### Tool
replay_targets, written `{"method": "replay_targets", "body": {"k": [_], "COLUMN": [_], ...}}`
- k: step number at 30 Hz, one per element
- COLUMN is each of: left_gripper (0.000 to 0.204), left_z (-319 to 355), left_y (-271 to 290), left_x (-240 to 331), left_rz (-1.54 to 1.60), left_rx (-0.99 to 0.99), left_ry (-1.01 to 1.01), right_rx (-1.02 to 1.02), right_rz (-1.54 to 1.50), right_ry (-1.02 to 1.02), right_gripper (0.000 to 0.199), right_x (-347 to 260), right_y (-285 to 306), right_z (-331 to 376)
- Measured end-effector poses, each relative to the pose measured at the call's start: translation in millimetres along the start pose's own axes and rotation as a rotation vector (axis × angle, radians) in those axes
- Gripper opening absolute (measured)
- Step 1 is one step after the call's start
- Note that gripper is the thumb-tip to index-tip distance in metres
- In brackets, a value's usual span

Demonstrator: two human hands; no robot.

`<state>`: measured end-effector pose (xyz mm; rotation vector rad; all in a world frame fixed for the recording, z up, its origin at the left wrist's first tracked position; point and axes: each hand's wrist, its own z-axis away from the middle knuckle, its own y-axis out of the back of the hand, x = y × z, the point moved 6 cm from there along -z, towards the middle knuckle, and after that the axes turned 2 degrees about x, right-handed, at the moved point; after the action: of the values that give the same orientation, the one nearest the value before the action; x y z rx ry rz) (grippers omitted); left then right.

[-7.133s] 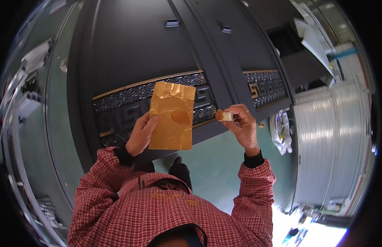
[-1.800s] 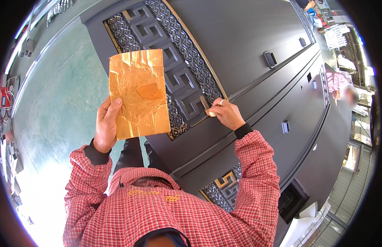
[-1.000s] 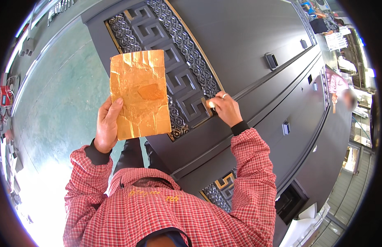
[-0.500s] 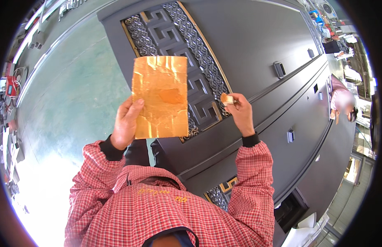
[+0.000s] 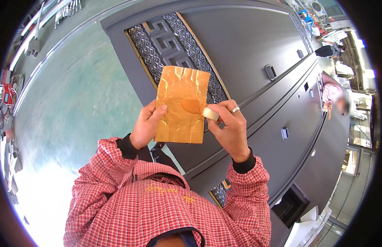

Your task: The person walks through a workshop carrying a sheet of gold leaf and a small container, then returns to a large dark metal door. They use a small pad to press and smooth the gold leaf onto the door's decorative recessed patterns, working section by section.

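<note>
My left hand [image 5: 146,123] grips the left edge of a flat gold-coloured board [image 5: 178,88], thumb on its face. An orange smear of paint [image 5: 192,106] lies right of the board's middle. Between the fingertips of my right hand [image 5: 232,129] is a small white sponge [image 5: 210,114], held at the board's right edge beside the smear. A ring shows on that hand. Behind the board lies a dark grey door panel [image 5: 244,45] with a carved strip of key pattern and rosettes [image 5: 168,41], edged in gold; the board hides part of it.
Square handle recesses [image 5: 270,72] sit along the dark panels. Another person [image 5: 331,96] in a pinkish checked top is at the far right. Green floor [image 5: 82,86] stretches to the left. White sheets [image 5: 306,222] lie at the lower right.
The board has moved right and slightly down in my left hand. My right hand has brought the sponge from above the carved strip to the board's right edge.
</note>
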<state>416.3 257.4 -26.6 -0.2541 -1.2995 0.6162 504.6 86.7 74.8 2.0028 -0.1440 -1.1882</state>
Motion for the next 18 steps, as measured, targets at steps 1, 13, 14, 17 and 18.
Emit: {"method": "replay_targets", "body": {"k": [1,13,14,17,18], "left_gripper": [0.036,0.033,0.031,0.031,0.032], "left_z": [-0.3,-3.6,-2.8,1.9,3.0], "left_y": [0.1,53.2,50.8,59.4,60.5], "left_x": [2.7,12.2,16.3,22.9,24.9], "left_rz": [-0.005,-0.105,-0.031,0.003,-0.014], "left_rx": [-0.008,0.065,0.078,0.114,0.119], "left_ry": [-0.008,0.003,0.008,0.019,0.013], "right_rx": [-0.014,0.297,0.309,0.247,0.273], "right_rz": [0.063,0.084,0.121,0.29,0.326], "right_ry": [0.007,-0.286,-0.333,-0.42,-0.443], "right_gripper": [0.027,0.02,0.021,0.022,0.022], "right_x": [-1.4,59.8,84.5,134.2,146.9], "right_y": [-3.1,8.0,2.0,-28.3,-33.9], "right_z": [-0.9,8.2,23.1,54.8,64.5]}}
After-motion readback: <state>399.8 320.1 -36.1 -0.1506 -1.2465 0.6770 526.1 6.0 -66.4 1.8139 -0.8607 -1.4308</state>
